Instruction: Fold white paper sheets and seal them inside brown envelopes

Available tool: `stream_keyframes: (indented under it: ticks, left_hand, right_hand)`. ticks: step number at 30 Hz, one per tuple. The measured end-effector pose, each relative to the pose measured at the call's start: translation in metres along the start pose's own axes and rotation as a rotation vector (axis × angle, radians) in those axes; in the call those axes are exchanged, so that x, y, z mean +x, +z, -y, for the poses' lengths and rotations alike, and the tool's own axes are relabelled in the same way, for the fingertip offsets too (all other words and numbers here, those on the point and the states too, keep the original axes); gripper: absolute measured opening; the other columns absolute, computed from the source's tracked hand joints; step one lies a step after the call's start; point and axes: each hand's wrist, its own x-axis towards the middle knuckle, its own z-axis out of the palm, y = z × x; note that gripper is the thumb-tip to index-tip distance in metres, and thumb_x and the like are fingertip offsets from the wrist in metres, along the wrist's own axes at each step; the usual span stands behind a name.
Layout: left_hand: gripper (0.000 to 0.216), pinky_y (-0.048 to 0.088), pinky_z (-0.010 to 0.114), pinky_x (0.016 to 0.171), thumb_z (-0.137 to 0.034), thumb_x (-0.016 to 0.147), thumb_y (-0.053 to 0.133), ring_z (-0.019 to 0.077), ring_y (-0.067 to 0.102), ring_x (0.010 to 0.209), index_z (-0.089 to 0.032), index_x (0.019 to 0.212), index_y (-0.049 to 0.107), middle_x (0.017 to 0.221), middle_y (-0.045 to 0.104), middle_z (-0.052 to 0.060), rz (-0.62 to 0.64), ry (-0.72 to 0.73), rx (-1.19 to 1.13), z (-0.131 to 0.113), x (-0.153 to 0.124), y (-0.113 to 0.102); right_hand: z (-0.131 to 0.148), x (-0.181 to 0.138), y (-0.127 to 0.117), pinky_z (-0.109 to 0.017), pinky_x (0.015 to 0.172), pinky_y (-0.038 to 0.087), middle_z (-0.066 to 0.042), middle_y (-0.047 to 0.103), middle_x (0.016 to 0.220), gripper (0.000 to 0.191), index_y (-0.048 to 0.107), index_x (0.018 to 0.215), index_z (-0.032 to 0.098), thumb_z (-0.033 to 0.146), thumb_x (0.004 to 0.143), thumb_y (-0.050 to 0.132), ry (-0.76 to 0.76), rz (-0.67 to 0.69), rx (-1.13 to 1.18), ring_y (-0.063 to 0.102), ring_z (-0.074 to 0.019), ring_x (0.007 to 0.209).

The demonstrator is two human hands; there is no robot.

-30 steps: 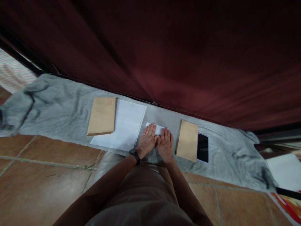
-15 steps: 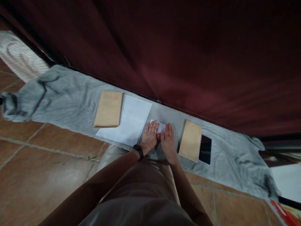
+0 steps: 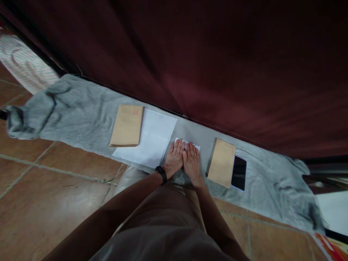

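A small folded white paper (image 3: 187, 143) lies on a grey cloth (image 3: 81, 116) spread along the floor. My left hand (image 3: 174, 158), with a black band at the wrist, lies flat on the paper with its fingers stretched out. My right hand (image 3: 192, 163) lies flat beside it, side by side and touching it. Most of the paper is hidden under both palms; only its far edge shows.
A brown envelope (image 3: 127, 125) and a large white sheet (image 3: 149, 139) lie to the left. Another brown envelope (image 3: 222, 162) and a dark phone (image 3: 239, 172) lie to the right. A dark red curtain (image 3: 217, 65) hangs behind. Tiled floor (image 3: 49, 195) is in front.
My two hands have drawn together on the folded paper until they touch. The view has shifted slightly.
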Motion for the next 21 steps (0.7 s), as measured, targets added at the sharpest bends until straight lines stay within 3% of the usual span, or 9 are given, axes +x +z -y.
stream_keyframes:
  ticks: [8, 16, 21]
  left_hand:
    - [0.062, 0.018, 0.052, 0.127, -0.027, 0.101, 0.033, 0.0307, 0.015, 0.157, -0.003, 0.158, 0.028, 0.167, 0.022, 0.020, 0.034, 0.016, 0.142, -0.001, 0.001, -0.001]
    - [0.063, 0.019, 0.053, 0.127, -0.035, 0.103, 0.036, 0.0301, 0.015, 0.157, -0.007, 0.159, 0.029, 0.167, 0.024, 0.020, -0.003, 0.011, 0.098, 0.000, 0.001, -0.005]
    - [0.064, 0.022, 0.052, 0.126, -0.033, 0.104, 0.034, 0.0312, 0.017, 0.156, -0.001, 0.158, 0.026, 0.165, 0.024, 0.024, -0.031, 0.001, 0.115, 0.001, -0.002, -0.008]
  right_hand:
    - [-0.012, -0.011, 0.000, -0.054, 0.123, 0.026, -0.021, 0.034, 0.162, 0.054, 0.035, 0.156, 0.005, 0.031, 0.109, 0.029, 0.001, -0.038, -0.110, 0.028, -0.0267, 0.153]
    - [-0.019, -0.021, -0.004, -0.055, 0.122, 0.026, -0.024, 0.034, 0.161, 0.058, 0.032, 0.157, 0.002, 0.034, 0.109, 0.031, 0.053, -0.078, -0.161, 0.028, -0.0299, 0.153]
    - [-0.019, -0.024, -0.003, -0.052, 0.122, 0.026, -0.023, 0.037, 0.160, 0.060, 0.030, 0.158, 0.001, 0.036, 0.109, 0.030, 0.107, -0.129, -0.160, 0.029, -0.0291, 0.152]
